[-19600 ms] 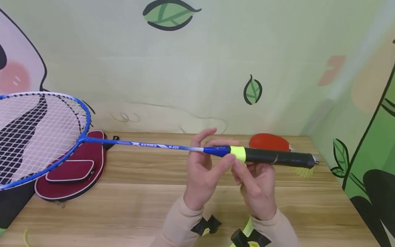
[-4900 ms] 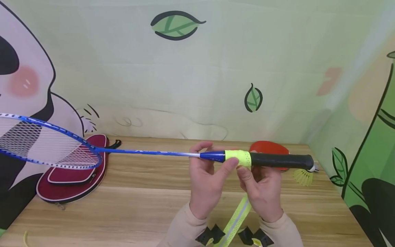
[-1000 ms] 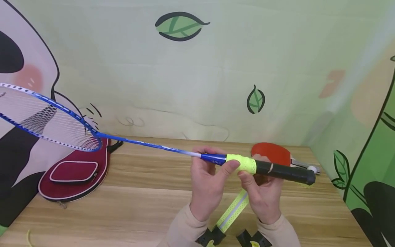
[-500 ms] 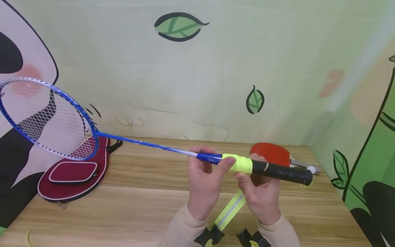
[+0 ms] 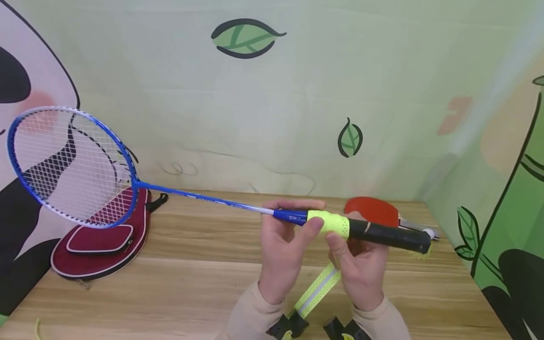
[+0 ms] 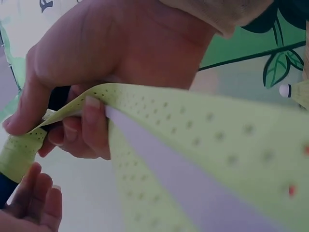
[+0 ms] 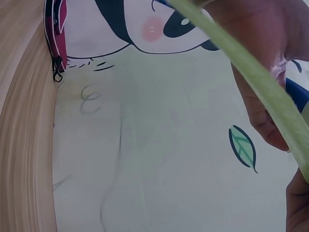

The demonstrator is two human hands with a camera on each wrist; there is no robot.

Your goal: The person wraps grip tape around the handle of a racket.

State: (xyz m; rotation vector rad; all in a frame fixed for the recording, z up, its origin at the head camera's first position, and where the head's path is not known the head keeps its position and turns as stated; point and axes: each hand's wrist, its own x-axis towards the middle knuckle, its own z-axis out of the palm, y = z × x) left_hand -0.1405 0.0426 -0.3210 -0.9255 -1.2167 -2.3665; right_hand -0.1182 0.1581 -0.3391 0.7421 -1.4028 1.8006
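A blue badminton racket (image 5: 204, 199) slants across the head view, its strung head at the left and its black handle (image 5: 388, 235) at the right. Yellow-green perforated grip tape (image 5: 335, 224) is wound round the handle's upper end. My left hand (image 5: 280, 255) holds the racket at the blue cone, thumb on the tape's edge. Below the handle, my right hand (image 5: 361, 269) pinches the tape beside the wound part; some fingers are hidden behind the handle. From there the loose tape (image 6: 159, 125) hangs down, a pale stripe along its middle, and fills much of the left wrist view.
A maroon zipped case (image 5: 97, 255) lies on the wooden table (image 5: 191, 293) at the left, behind the racket head. At the back right are a red table tennis bat (image 5: 371, 210) and a shuttlecock, mostly hidden by the handle. Patterned walls stand behind the table and at its right.
Since the oldest frame, the wound tape covers a wider band of the handle. Lately the racket has turned, its strings now facing me more, and the handle end has tilted lower.
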